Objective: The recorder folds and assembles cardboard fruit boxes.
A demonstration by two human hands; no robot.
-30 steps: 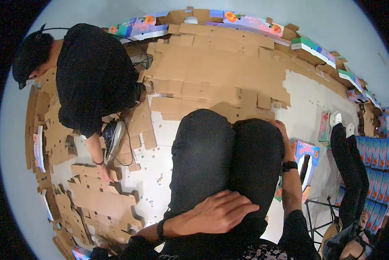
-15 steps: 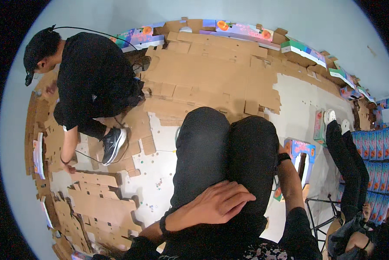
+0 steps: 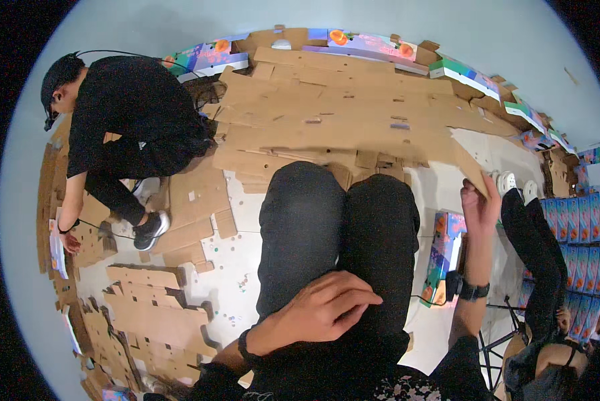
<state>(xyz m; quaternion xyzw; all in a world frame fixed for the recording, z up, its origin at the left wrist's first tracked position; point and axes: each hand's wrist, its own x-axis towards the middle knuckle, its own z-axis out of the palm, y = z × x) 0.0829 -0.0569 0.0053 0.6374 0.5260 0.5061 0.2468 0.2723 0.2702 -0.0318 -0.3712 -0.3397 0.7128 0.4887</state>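
My right hand (image 3: 481, 206) is raised beside my right knee, its fingers closed on the edge of a flattened brown cardboard sheet (image 3: 470, 164). The held corner slants up from the floor, and the sheet runs away to the left over other flat cardboard (image 3: 300, 87). My left hand (image 3: 333, 304) lies across my lap, fingers curled together and pointing right, with nothing visible in them. Below the right hand, a printed blue and red carton (image 3: 443, 257) stands on the floor.
At the left, a person in black (image 3: 136, 127) crouches, one hand near the floor. Another person's legs (image 3: 537, 247) stretch at the right, near stacked blue boxes (image 3: 580, 260). More flattened cardboard (image 3: 156, 321) covers the lower left floor. Printed cartons (image 3: 373, 47) line the wall.
My right hand has risen from beside my knee and now holds the cardboard sheet, which extends farther right. My left hand barely moved. The crouching person has shifted, with an arm reaching farther left.
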